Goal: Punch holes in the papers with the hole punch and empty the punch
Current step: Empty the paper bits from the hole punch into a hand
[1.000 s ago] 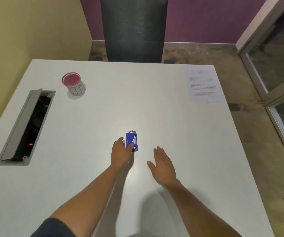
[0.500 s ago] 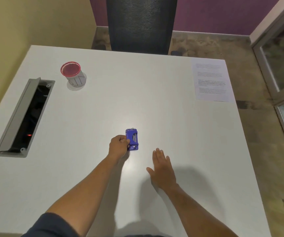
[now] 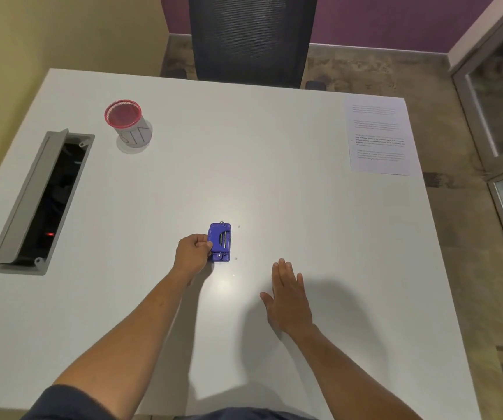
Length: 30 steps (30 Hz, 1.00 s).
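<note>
A small blue hole punch [image 3: 220, 242] lies on the white table [image 3: 274, 192] near its middle, underside up. My left hand [image 3: 192, 253] is curled against the punch's left side, fingers pinching its edge. To the right and nearer me, my right hand [image 3: 289, 295] lies flat and open on the table, holding nothing. A printed sheet of paper [image 3: 377, 136] rests at the far right edge of the table. Two tiny white paper dots [image 3: 236, 258] lie just right of the punch.
A cup [image 3: 127, 124] with a red mesh rim stands at the far left. An open grey cable tray [image 3: 40, 201] is sunk into the table's left side. A dark mesh chair [image 3: 250, 37] stands behind the far edge. Glass doors are on the right.
My left hand has closed from a loose reach into a pinch on the punch's left edge. My right hand has drawn back toward me and flattened on the table.
</note>
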### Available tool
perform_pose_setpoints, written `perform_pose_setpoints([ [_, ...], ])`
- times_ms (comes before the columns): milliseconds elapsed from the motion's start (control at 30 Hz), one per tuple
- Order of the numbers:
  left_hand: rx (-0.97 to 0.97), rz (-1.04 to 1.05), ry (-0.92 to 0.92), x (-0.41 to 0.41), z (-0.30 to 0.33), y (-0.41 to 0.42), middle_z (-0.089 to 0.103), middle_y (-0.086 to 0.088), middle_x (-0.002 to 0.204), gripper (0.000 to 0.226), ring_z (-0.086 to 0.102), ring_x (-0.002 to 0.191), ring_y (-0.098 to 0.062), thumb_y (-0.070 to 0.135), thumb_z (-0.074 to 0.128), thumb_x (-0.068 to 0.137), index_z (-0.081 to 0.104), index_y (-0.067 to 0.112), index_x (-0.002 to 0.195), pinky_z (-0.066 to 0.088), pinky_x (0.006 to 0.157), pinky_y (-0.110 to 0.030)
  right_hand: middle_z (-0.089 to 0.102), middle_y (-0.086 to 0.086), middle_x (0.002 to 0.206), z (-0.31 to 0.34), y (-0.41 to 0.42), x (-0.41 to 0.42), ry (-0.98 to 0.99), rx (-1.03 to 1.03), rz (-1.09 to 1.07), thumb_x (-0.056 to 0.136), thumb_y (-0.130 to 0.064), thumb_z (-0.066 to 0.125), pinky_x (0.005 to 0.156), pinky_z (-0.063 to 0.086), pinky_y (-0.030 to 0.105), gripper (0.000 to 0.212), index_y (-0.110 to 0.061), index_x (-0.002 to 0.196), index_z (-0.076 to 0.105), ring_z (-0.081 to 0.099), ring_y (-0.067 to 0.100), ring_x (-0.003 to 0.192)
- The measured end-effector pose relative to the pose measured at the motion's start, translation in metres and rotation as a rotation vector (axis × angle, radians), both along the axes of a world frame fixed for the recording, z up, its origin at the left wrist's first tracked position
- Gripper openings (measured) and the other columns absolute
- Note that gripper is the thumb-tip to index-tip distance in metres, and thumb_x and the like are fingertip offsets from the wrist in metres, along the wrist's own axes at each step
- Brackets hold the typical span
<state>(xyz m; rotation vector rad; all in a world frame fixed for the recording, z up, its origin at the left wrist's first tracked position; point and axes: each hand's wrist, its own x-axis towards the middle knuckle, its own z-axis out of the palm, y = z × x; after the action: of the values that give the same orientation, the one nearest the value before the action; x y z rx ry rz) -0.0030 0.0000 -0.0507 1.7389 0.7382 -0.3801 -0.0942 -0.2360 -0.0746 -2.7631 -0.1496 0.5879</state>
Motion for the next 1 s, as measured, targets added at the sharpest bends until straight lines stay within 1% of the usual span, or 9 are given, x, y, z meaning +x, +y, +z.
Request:
perform_pose_setpoints([
  [100, 0.028, -0.016, -0.035, -0.001, 0.0, -0.002, 0.062, 0.0, 0.065, 0.019, 0.052, 0.057, -0.014, 0.005, 0.056, 0.09, 0.066, 0.014, 0.078, 0.043, 0.059, -0.026, 0.001, 0.005, 0.165, 0.0, 0.0, 0.001, 0.01, 0.008, -0.01, 0.099, -0.041, 0.039, 0.119, -0.007, 0.038, 0.071, -0.009, 0.154, 0.006, -0.005, 0.019, 0.151],
  [200, 0.071, -0.045, -0.033, -0.003, -0.001, -0.004, 0.063, 0.0, 0.07, 0.015, 0.054, 0.062, -0.014, 0.004, 0.056, 0.09, 0.067, 0.012, 0.084, 0.044, 0.065, -0.027, 0.0, 0.004, 0.165, -0.001, 0.0, 0.001, 0.018, -0.008, -0.004, 0.1, -0.042, 0.037, 0.118, -0.009, 0.037, 0.071, -0.01, 0.154, 0.004, -0.007, 0.019, 0.151],
  [400, 0.052, -0.009, -0.048, -0.004, 0.0, -0.001, 0.063, 0.001, 0.068, 0.016, 0.056, 0.062, -0.014, 0.006, 0.055, 0.091, 0.067, 0.014, 0.083, 0.046, 0.065, -0.026, 0.001, 0.005, 0.165, -0.001, 0.0, 0.001, 0.016, -0.004, -0.009, 0.099, -0.042, 0.039, 0.117, -0.01, 0.036, 0.072, -0.01, 0.154, 0.006, -0.006, 0.019, 0.151],
  [533, 0.061, 0.007, -0.056, -0.002, 0.002, 0.003, 0.066, -0.003, 0.075, 0.017, 0.058, 0.068, -0.018, 0.006, 0.054, 0.091, 0.066, 0.015, 0.082, 0.05, 0.072, -0.034, 0.008, 0.005, 0.164, 0.001, 0.001, 0.004, -0.002, 0.018, -0.036, 0.097, -0.042, 0.043, 0.119, -0.007, 0.035, 0.072, -0.01, 0.154, 0.013, -0.001, 0.018, 0.151],
  [633, 0.072, 0.0, -0.043, 0.0, 0.004, 0.008, 0.066, -0.003, 0.077, 0.018, 0.057, 0.071, -0.02, 0.005, 0.054, 0.091, 0.066, 0.017, 0.083, 0.049, 0.075, -0.036, 0.018, 0.004, 0.162, 0.004, 0.003, 0.008, -0.032, 0.029, -0.067, 0.097, -0.04, 0.044, 0.121, 0.001, 0.037, 0.065, -0.011, 0.152, 0.023, 0.008, 0.018, 0.151],
  [733, 0.082, 0.006, -0.034, -0.001, 0.006, 0.009, 0.066, -0.003, 0.077, 0.017, 0.058, 0.072, -0.019, 0.007, 0.055, 0.091, 0.066, 0.017, 0.083, 0.049, 0.074, -0.034, 0.039, 0.007, 0.153, 0.01, 0.006, 0.018, -0.101, 0.052, -0.1, 0.098, -0.032, 0.047, 0.118, 0.018, 0.038, 0.053, -0.01, 0.145, 0.04, 0.028, 0.023, 0.145],
  [867, 0.153, 0.059, -0.056, -0.003, 0.014, -0.001, 0.062, 0.001, 0.075, 0.011, 0.054, 0.068, -0.017, 0.016, 0.058, 0.089, 0.065, 0.009, 0.084, 0.043, 0.063, -0.027, 0.066, 0.01, 0.124, 0.02, 0.013, 0.044, -0.187, 0.151, -0.124, 0.096, -0.021, 0.054, 0.102, 0.041, 0.04, 0.033, -0.005, 0.124, 0.062, 0.056, 0.032, 0.12],
  [933, 0.219, 0.087, -0.108, -0.006, 0.02, -0.01, 0.059, 0.0, 0.089, 0.013, 0.055, 0.077, -0.017, 0.02, 0.06, 0.09, 0.064, 0.008, 0.094, 0.043, 0.069, -0.027, 0.069, 0.011, 0.117, 0.025, 0.019, 0.059, -0.185, 0.223, -0.164, 0.095, -0.018, 0.057, 0.095, 0.045, 0.039, 0.028, -0.005, 0.118, 0.065, 0.059, 0.033, 0.11],
  [1000, 0.379, 0.045, -0.197, -0.01, 0.025, -0.019, 0.055, -0.001, 0.106, 0.022, 0.055, 0.092, -0.019, 0.021, 0.062, 0.09, 0.064, 0.01, 0.109, 0.042, 0.08, -0.028, 0.069, 0.009, 0.114, 0.029, 0.025, 0.074, -0.157, 0.246, -0.158, 0.096, -0.018, 0.055, 0.09, 0.044, 0.035, 0.027, -0.007, 0.117, 0.066, 0.058, 0.031, 0.106],
])
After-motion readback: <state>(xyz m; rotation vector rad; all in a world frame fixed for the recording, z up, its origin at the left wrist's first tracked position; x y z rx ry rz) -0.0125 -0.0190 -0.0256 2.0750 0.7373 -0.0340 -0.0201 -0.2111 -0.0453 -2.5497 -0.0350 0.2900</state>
